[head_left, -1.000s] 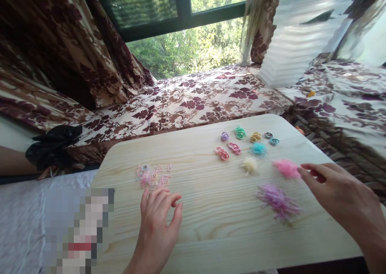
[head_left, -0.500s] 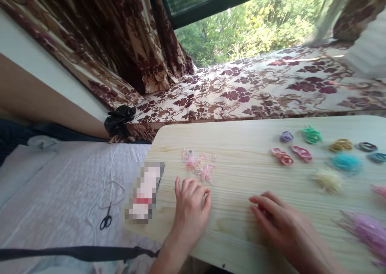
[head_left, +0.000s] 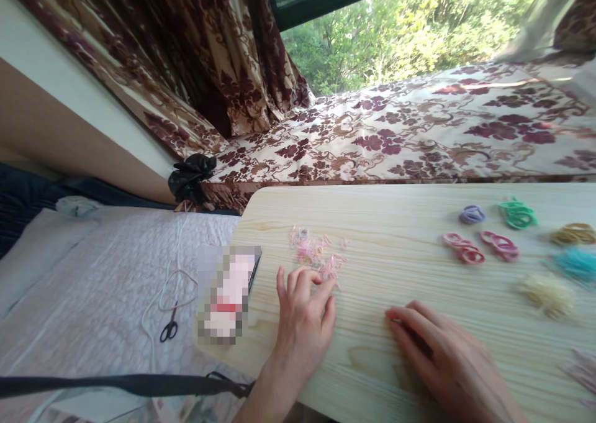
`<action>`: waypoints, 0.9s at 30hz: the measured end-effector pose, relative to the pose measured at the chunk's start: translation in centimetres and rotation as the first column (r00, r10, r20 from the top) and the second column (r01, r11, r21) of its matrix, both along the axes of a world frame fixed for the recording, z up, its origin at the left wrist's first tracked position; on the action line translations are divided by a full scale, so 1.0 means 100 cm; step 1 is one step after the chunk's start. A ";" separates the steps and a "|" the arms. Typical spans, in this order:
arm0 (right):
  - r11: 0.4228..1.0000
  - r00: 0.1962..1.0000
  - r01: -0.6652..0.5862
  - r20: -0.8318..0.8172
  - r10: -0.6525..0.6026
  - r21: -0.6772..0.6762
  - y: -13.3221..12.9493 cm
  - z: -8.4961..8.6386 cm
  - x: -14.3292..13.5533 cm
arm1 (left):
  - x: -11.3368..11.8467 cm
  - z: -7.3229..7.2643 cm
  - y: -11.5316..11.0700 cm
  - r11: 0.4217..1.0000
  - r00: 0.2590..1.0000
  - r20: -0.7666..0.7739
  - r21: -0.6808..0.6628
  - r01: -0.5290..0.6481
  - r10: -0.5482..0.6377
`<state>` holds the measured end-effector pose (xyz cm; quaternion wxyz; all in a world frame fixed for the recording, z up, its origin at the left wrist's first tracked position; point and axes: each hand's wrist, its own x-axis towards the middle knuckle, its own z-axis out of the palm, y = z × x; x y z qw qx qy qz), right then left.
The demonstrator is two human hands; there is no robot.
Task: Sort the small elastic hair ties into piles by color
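On the light wooden table (head_left: 382, 224) lies a loose pile of small pink bands or strips (head_left: 321, 252). My left hand (head_left: 305, 308) is at the near side of this pile, palm down, fingers apart, with the index fingertip touching its near edge. To the right, my right hand (head_left: 433, 342) rests low over the tabletop. Its thumb and index fingertip are pressed together, and whatever may be between them is too small to make out.
Right of my hands are purple hair ties (head_left: 472, 214), green hair ties (head_left: 518, 213), red ones (head_left: 464, 249), pink ones (head_left: 499, 246), mustard ones (head_left: 573, 233), and cream (head_left: 549, 294) and turquoise (head_left: 577, 263) bunches. A pixelated flat object (head_left: 230, 295) lies left; scissors (head_left: 169, 331) lie on the bedding.
My left hand has moved forward to the pink pile, its index finger reaching out. My right thumb and index fingertip have come together. The view has shifted slightly left.
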<state>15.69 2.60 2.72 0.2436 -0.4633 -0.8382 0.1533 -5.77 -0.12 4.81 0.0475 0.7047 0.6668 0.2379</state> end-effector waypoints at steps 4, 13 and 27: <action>1.000 1.000 0.016 -0.017 -0.016 -0.003 0.002 0.005 -0.003 | -0.001 -0.001 0.001 1.000 1.000 -0.030 0.005 -0.005 0.006; 1.000 1.000 0.004 0.020 -0.004 -0.004 -0.001 -0.005 0.002 | -0.007 -0.010 0.011 0.984 0.985 -0.012 0.047 -0.170 0.171; 1.000 1.000 0.016 -0.005 -0.015 0.019 0.000 -0.001 0.000 | -0.003 -0.013 0.022 0.978 0.980 -0.052 0.081 -0.190 0.194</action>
